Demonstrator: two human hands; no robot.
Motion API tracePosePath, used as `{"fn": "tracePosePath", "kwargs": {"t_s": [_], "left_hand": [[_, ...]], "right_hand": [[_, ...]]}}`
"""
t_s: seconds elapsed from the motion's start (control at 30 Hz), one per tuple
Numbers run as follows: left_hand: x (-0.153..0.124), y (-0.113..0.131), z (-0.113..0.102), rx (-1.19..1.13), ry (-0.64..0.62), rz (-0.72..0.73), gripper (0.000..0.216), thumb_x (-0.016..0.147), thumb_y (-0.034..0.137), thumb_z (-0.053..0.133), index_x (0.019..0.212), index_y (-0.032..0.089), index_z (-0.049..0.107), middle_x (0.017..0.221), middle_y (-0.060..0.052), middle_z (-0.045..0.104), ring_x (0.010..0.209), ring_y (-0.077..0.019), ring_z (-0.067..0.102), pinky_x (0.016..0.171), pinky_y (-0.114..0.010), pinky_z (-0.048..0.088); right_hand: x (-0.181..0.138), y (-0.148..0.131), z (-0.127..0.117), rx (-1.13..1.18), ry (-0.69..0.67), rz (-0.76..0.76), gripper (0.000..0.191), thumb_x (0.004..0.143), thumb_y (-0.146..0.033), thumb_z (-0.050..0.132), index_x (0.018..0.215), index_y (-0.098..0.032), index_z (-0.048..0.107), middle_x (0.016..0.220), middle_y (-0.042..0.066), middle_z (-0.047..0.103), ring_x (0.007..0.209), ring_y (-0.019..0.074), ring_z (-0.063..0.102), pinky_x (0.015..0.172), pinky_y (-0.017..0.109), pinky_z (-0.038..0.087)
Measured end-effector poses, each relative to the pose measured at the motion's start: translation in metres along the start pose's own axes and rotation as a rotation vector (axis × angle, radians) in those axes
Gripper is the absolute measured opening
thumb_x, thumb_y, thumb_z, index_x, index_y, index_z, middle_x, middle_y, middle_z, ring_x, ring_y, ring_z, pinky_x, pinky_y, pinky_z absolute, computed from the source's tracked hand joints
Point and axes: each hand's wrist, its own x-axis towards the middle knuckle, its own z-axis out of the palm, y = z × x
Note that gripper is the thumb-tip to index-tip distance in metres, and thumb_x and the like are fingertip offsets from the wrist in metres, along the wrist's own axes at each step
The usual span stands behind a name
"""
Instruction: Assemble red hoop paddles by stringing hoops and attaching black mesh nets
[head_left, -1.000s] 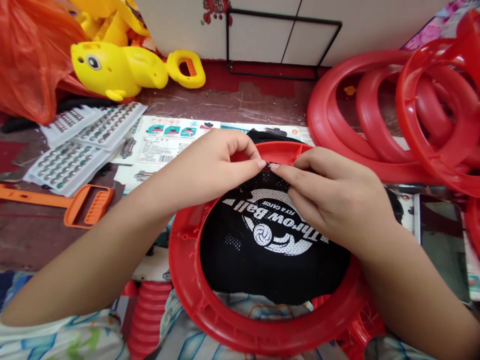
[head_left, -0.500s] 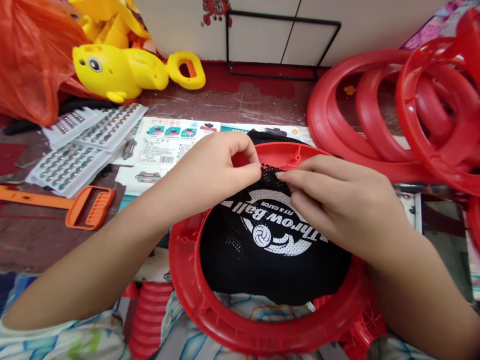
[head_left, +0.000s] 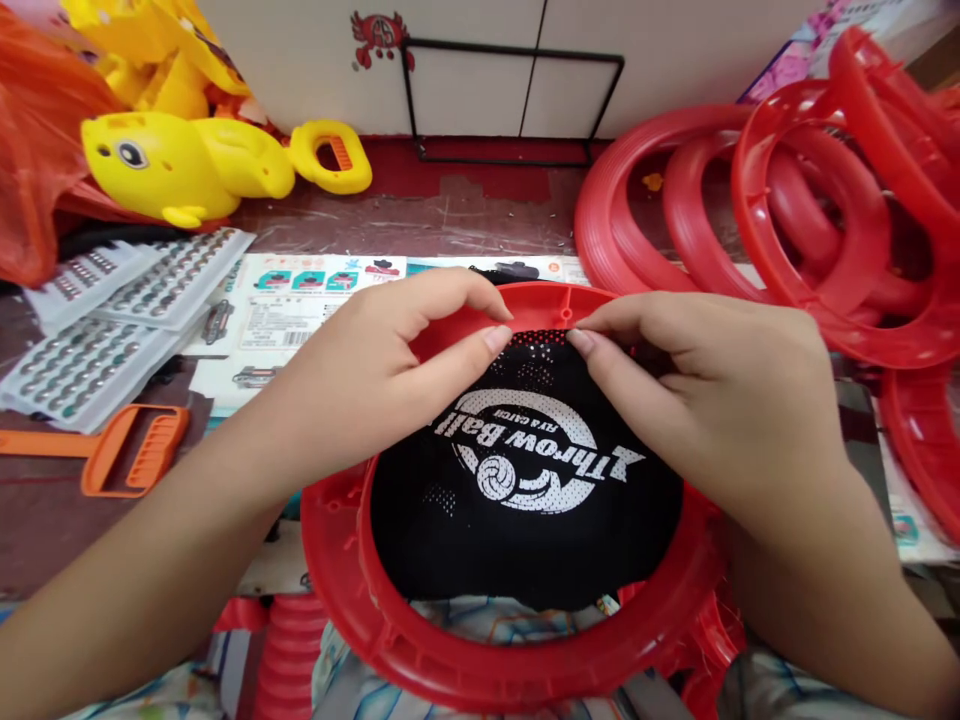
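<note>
The black mesh net is being pinched at the far rim of the red ring by the left hand and right hand (fingers closed on its edge), best kept taut and evenly seated.

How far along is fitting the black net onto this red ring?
Done: nothing clearly. In hand: left hand and right hand pinch the black net at the far rim of the red ring. Left: the near edge hangs loose inside the ring, unattached.

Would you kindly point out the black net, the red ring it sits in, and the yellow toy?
black net [head_left: 540, 520]: head view, plain mesh below the white logo.
red ring [head_left: 480, 665]: head view, its near rim.
yellow toy [head_left: 187, 165]: head view, its body.
</note>
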Motion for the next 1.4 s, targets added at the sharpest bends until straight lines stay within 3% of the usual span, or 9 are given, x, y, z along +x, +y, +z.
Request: {"fn": "tracePosePath", "kwargs": {"t_s": [0.1,0.3,0.47,0.77,1.17,1.4], "left_hand": [[-0.001,0.001,0.002,0.01,0.009,0.003,0.009,0.091,0.025,0.059,0.094,0.026,0.067,0.087,0.008,0.068,0.078,-0.0082,0.06,0.066,-0.017,0.046],[-0.002,-0.003,0.001,0.021,0.012,0.083,0.006,0.09,0.021,0.06,0.095,0.024,0.062,0.093,0.005,0.067,0.081,-0.009,0.061,0.071,-0.019,0.05],[0.0,-0.008,-0.001,0.018,0.024,0.214,0.006,0.089,0.018,0.061,0.094,0.022,0.062,0.111,0.001,0.069,0.108,-0.0154,0.063,0.09,-0.024,0.052],[-0.002,-0.008,-0.001,0.053,-0.051,0.202,0.03,0.092,0.017,0.051,0.111,0.027,0.072,0.124,-0.002,0.064,0.114,-0.017,0.062,0.097,-0.029,0.052],[-0.003,-0.006,0.0,0.101,-0.098,0.138,0.037,0.092,0.021,0.047,0.12,0.028,0.07,0.129,-0.004,0.061,0.117,-0.0217,0.059,0.1,-0.037,0.051],[-0.002,-0.01,0.004,0.17,-0.134,0.158,0.04,0.092,0.018,0.045,0.124,0.027,0.068,0.132,-0.007,0.057,0.108,-0.02,0.061,0.092,-0.034,0.051]], "right_hand": [[-0.002,0.0,0.003,0.01,0.074,-0.005,0.009,0.088,-0.014,0.063,0.094,-0.014,0.07,0.076,-0.001,0.071,0.063,0.0114,0.062,0.057,0.025,0.042],[-0.003,0.006,0.005,-0.011,0.063,-0.237,0.019,0.092,-0.013,0.056,0.088,-0.014,0.075,0.075,0.003,0.068,0.068,0.0127,0.064,0.054,0.024,0.043],[-0.003,0.009,0.006,-0.021,0.075,-0.224,0.018,0.09,-0.013,0.057,0.088,-0.015,0.075,0.074,0.002,0.068,0.068,0.0123,0.064,0.056,0.024,0.045],[-0.003,0.011,0.006,-0.045,0.094,-0.236,0.019,0.09,-0.012,0.057,0.09,-0.011,0.076,0.076,0.004,0.069,0.069,0.0145,0.065,0.055,0.027,0.045],[-0.004,0.011,0.005,-0.121,-0.034,-0.208,0.027,0.095,-0.02,0.05,0.09,-0.014,0.076,0.078,0.005,0.07,0.069,0.016,0.065,0.053,0.027,0.042],[-0.005,0.007,0.001,-0.328,-0.164,-0.215,0.026,0.095,-0.025,0.049,0.096,-0.019,0.074,0.074,0.002,0.067,0.059,0.0142,0.054,0.047,0.028,0.024]]}}
